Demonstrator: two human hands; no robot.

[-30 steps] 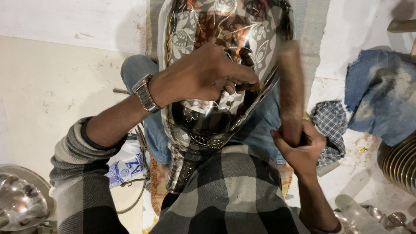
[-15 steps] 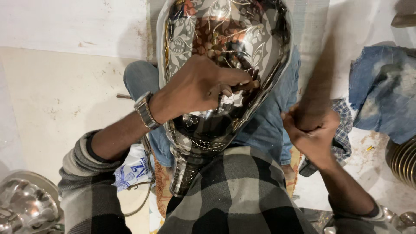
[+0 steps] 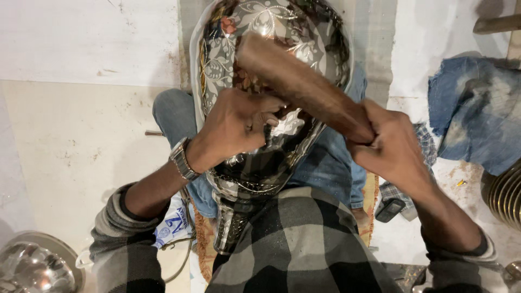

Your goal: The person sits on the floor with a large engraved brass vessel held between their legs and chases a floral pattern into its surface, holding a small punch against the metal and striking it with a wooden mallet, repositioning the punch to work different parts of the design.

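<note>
A large shiny metal vessel (image 3: 304, 32) with an engraved flower pattern lies across my lap, its narrow neck (image 3: 230, 225) pointing at my chest. My left hand (image 3: 239, 122) is pressed on the vessel's polished belly with the fingers curled around a small tool that is mostly hidden. My right hand (image 3: 393, 149) is shut on a brown wooden stick (image 3: 301, 87). The stick slants up and left over the vessel, with its far end above my left hand. A metal watch (image 3: 182, 159) is on my left wrist.
A polished metal bowl (image 3: 32, 266) sits at the lower left. A crumpled blue cloth (image 3: 477, 114) lies at the right, above a ribbed metal piece (image 3: 504, 195). A small dark object (image 3: 389, 209) rests by my right knee. Pale floor (image 3: 65, 135) spreads to the left.
My right hand has swung the wooden stick from upright at the vessel's right side down and leftward over the vessel. My left hand has stayed on the vessel.
</note>
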